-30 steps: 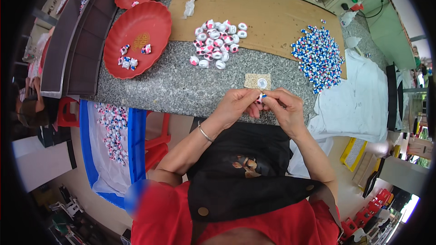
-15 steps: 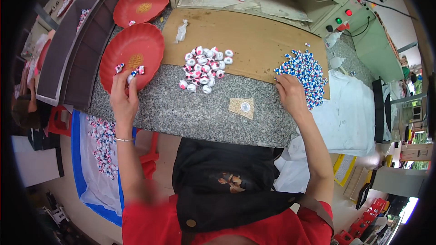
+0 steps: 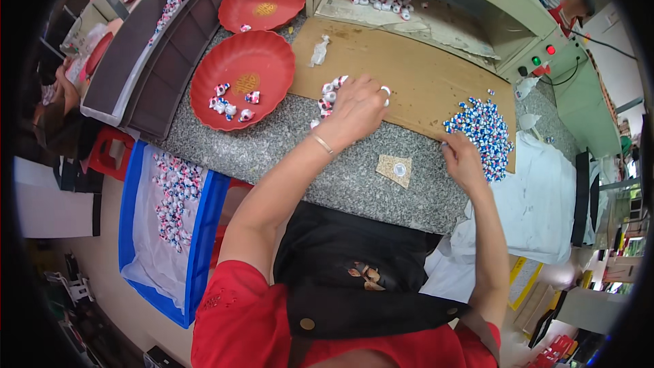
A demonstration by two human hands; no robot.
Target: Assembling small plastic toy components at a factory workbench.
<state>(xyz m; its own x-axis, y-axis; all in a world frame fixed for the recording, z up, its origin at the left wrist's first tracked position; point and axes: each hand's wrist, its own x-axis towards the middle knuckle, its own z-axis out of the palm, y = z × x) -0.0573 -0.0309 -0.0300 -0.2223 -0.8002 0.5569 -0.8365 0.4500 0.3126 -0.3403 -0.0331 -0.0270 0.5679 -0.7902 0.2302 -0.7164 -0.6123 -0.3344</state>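
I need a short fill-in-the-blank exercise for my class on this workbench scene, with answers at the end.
1. The right hand is at a pile of small ____-and-white pieces.
2. The left hand is at larger white pieces, which lie to the ____ of that pile.
3. Both scalloped plates are ____.
4. Next to the red light glows a ____ one.

Missing words: blue; left; red; green.

A grey speckled stone-look worktop (image 3: pixel 286 157) carries a flat sheet of brown cardboard (image 3: pixel 419 88), two scalloped round red dishes (image 3: pixel 221 65) and a small speckled tan slab (image 3: pixel 388 165) bearing a whitish disc (image 3: pixel 399 170). Rounded white-and-pink pieces (image 3: pixel 330 96), partly hidden, and a heap of tiny blue-and-white pieces (image 3: pixel 485 138) straddle the cardboard's front edge.
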